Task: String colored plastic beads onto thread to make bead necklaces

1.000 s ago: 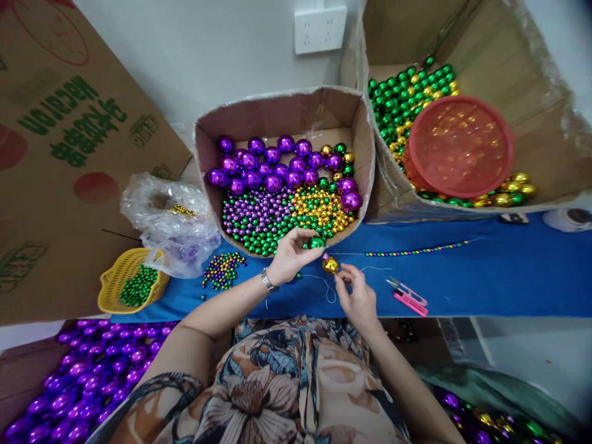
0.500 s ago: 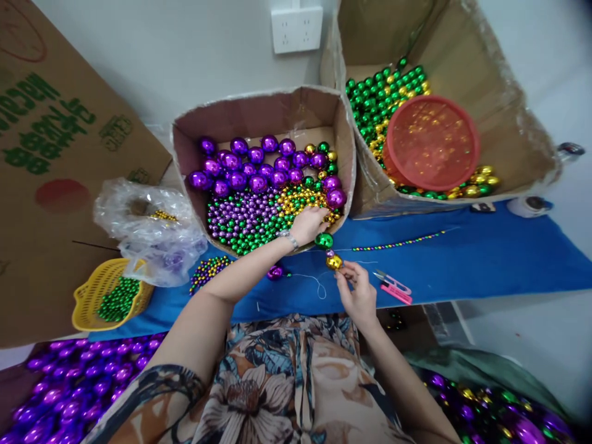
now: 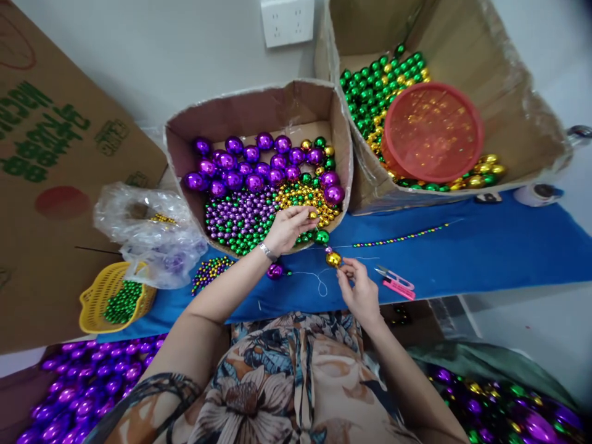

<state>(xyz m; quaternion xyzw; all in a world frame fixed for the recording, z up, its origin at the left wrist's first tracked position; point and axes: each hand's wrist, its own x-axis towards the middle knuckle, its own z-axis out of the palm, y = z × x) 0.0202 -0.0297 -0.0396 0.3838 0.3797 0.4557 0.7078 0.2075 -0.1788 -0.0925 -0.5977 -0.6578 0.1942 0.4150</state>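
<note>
My left hand [image 3: 287,229] is over the front rim of the middle cardboard box [image 3: 296,105], its fingertips pinching a small gold bead [image 3: 312,215]. My right hand [image 3: 359,290] is closed on a large gold bead [image 3: 333,259]. Strung above that one are a small light-purple bead [image 3: 328,250] and a large green bead [image 3: 321,236], close under my left fingertips. A large purple bead [image 3: 274,271] with a tiny green bead and a loose white string [image 3: 308,273] lies on the blue cloth [image 3: 444,265] between my arms.
Pink-handled snips [image 3: 398,287] lie right of my right hand, near a strand of small beads [image 3: 402,238]. A red basin [image 3: 432,135] sits in the right-hand box among green and gold beads. At left are a yellow basket [image 3: 92,299] and a clear plastic bag [image 3: 139,216].
My left hand has drawn back leftward from the gold beads in the box, now with a small gold bead at its fingertips. My right hand keeps its hold on the large gold bead.
</note>
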